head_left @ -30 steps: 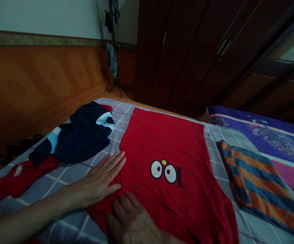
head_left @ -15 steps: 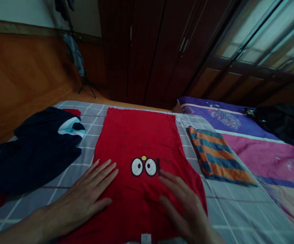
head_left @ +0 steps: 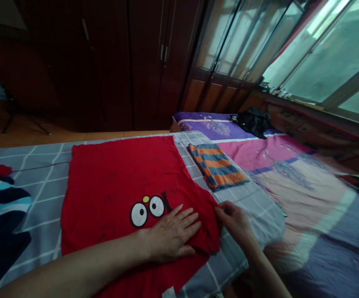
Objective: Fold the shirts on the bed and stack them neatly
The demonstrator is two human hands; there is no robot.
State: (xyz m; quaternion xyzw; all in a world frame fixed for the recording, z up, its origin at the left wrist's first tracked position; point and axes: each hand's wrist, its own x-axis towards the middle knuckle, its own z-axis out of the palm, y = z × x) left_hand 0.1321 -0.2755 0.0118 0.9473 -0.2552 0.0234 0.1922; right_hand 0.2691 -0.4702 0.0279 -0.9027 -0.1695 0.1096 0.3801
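Observation:
A red T-shirt [head_left: 114,178] with a cartoon-eye print lies spread on a grey checked bed sheet [head_left: 44,178]. My left hand [head_left: 174,234] rests flat on it, fingers stretched out, just right of the print. At the shirt's right side, my right hand [head_left: 233,219] pinches the edge of its sleeve between thumb and fingers. The cloth between the two hands is bunched into small folds. A white label [head_left: 168,292] shows at the near edge of the shirt.
A folded orange and grey striped garment [head_left: 218,165] lies to the right. Dark navy clothing [head_left: 3,244] is on the left. Beyond stand a second bed with a purple and pink cover [head_left: 269,151], a black item [head_left: 252,121] on it, and a dark wardrobe [head_left: 111,70].
The view has turned right. My left hand has crossed from the shirt's left side to right of the print. My right hand has moved outward and taken hold of the sleeve edge.

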